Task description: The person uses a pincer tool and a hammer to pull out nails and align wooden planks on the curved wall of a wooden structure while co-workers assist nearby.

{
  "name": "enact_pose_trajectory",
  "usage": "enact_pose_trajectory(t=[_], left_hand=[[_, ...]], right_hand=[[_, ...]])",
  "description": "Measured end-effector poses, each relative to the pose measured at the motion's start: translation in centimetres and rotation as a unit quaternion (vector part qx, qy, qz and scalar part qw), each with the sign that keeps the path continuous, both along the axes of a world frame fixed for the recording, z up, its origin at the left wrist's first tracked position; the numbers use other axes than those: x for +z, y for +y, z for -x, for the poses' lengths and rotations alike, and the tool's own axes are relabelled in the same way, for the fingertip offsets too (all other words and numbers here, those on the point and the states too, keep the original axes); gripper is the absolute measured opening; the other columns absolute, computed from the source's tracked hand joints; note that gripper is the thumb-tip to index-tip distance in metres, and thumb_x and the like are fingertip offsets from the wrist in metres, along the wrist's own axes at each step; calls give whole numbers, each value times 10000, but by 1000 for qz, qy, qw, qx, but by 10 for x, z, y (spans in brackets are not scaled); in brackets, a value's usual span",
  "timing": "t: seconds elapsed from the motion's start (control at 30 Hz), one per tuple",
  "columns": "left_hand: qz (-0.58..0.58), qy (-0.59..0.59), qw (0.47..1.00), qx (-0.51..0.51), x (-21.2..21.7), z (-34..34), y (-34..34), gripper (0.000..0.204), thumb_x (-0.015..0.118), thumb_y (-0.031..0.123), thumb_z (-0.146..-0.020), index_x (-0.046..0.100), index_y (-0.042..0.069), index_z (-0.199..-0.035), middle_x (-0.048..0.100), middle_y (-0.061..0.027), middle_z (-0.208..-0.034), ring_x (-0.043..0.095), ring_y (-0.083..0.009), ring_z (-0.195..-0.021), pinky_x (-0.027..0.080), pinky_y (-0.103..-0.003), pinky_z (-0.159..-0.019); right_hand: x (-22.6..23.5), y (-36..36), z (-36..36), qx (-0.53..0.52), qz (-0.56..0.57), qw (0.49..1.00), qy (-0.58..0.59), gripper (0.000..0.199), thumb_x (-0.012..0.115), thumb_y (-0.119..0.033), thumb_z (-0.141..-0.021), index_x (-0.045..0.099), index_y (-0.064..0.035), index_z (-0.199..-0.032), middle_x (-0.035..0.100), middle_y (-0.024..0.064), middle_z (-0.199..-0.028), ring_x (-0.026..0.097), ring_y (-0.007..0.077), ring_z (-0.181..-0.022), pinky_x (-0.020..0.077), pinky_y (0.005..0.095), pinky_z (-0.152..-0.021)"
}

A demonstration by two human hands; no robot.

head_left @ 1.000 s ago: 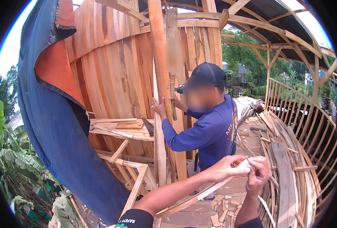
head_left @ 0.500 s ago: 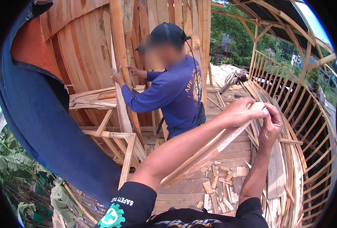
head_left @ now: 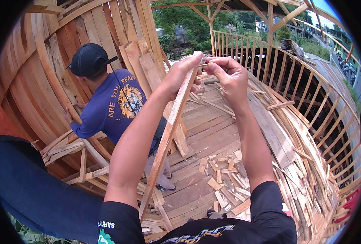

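Head view: the left hand (head_left: 182, 73) is wrapped round the top end of a long thin wooden strip (head_left: 168, 130), fingers closed on it, thumb side toward the other hand. The right hand (head_left: 229, 75) is pinched shut on something small and slender at the strip's top edge, most likely a nail (head_left: 203, 65), though it is too small to tell for sure; its tip seems to touch the wood just beside the left fingers. The strip runs down from the hands between the two forearms, tilted, its lower end lost among scrap near the person's body. To do this well, I judge the left hand should hold the strip steady near its end while the right keeps the small piece square to the wood face and clear of the left fingertips, since the two sit very close. Below lie the plank floor (head_left: 205, 134) of an unfinished wooden boat hull and a scatter of short offcuts (head_left: 225, 179). To the left, a co-worker in a black cap (head_left: 89, 59) and blue shirt (head_left: 115, 105) leans against the curved plank wall (head_left: 46, 73), both hands on it. Bare upright ribs (head_left: 294, 77) line the right side.
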State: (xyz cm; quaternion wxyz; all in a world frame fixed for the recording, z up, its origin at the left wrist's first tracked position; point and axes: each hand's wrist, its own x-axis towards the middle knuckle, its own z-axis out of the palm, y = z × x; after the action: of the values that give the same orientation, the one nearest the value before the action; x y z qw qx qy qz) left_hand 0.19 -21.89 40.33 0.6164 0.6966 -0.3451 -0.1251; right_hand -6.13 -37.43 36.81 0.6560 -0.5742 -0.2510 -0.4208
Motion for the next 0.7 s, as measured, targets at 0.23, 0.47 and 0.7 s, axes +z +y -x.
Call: enact_pose_trajectory(t=[0.23,0.47,0.7], left_hand=[[69,-48,996,36,3,-25,-13,616,565,571,-919,519,31,-1211,618,-114,-1055,642,-156,-812,539,-304,-639],[241,-34,964,-107,-27,-38,9,772,556,596,-902,443,-8,-1369,588,-195,-1168,660,-231,-889,575,-338,-704],[329,53,906,-261,-94,-29,36,1071,675,708,-739,325,25,-1486,437,-290,-1404,531,-396,-1242,426,-526,-1076]], right_hand=[[-34,7,38,-187,62,977,-77,41,674,19,-873,641,-2,-888,723,109,-973,705,161,-840,540,270,-764],[-145,-31,79,-241,185,933,192,128,737,-53,-792,626,-17,-846,710,117,-908,685,235,-878,519,351,-791],[-316,-47,107,-208,156,841,474,141,712,-123,-860,666,6,-893,719,107,-822,698,195,-764,540,316,-713]])
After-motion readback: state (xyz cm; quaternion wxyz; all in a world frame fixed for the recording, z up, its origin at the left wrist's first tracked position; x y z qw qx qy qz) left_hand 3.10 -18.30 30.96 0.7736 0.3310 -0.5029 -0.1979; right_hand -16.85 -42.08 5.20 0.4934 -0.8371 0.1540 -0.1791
